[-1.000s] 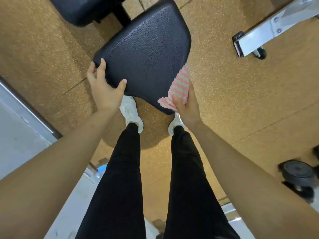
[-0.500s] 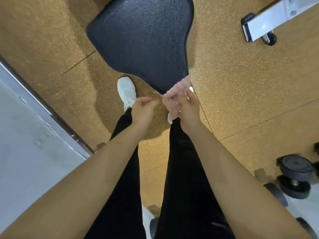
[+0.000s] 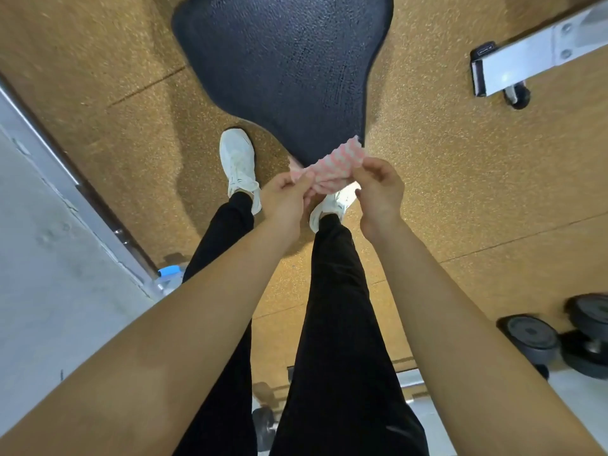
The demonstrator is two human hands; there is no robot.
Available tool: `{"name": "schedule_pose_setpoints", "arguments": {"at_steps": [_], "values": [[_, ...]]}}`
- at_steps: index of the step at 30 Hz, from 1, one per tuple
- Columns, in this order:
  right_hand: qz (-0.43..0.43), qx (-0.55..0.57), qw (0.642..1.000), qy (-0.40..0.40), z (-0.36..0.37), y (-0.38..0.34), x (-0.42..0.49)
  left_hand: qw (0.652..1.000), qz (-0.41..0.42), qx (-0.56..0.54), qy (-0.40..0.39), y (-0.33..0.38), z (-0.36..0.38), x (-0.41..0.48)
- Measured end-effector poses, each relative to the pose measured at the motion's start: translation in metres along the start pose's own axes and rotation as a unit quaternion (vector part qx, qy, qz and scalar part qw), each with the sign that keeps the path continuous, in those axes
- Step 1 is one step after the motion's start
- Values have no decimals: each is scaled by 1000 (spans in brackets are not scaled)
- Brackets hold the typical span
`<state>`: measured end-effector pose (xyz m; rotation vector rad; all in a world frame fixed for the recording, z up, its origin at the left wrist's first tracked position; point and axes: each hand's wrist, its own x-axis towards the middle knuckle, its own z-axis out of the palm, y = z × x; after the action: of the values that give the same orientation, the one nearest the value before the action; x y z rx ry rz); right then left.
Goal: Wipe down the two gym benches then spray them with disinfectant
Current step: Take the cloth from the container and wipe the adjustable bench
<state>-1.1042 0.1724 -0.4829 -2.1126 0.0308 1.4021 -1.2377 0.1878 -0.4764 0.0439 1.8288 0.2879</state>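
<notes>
A black padded gym bench (image 3: 286, 67) fills the top centre, its near end pointing at my feet. A pink and white striped cloth (image 3: 332, 167) is stretched between my two hands just off the bench's near tip. My left hand (image 3: 286, 197) pinches the cloth's left end. My right hand (image 3: 378, 185) pinches its right end. Neither hand touches the bench. No spray bottle that I can identify for certain.
Speckled tan rubber floor (image 3: 460, 166) all around. A white metal frame foot with a wheel (image 3: 513, 67) is at the upper right. Black dumbbells (image 3: 559, 337) lie at the lower right. A grey wall (image 3: 42, 258) runs along the left, with a blue-capped bottle (image 3: 169, 274) at its base.
My left hand left the bench edge and came to the cloth. My right hand lifted the cloth off the bench side, and both hands now hold it stretched between them.
</notes>
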Motion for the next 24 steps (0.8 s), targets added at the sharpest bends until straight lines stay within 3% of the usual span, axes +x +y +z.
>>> {"name": "schedule_pose_setpoints", "arguments": {"at_steps": [5, 10, 16, 21, 24], "values": [[-112, -71, 991, 15, 16, 11, -3, 993, 53, -106, 23, 32, -8, 3], [-159, -153, 975, 24, 17, 13, -5, 991, 5, -133, -21, 38, 5, 10], [-254, -267, 929, 25, 11, 0, -1, 992, 54, -104, -43, 13, 19, 9], [-312, -328, 892, -12, 10, -13, 5, 989, 78, -127, 3, 11, 30, 16], [-377, -366, 850, -22, 14, -28, 9, 987, 87, -134, 29, 12, 28, 25]]}}
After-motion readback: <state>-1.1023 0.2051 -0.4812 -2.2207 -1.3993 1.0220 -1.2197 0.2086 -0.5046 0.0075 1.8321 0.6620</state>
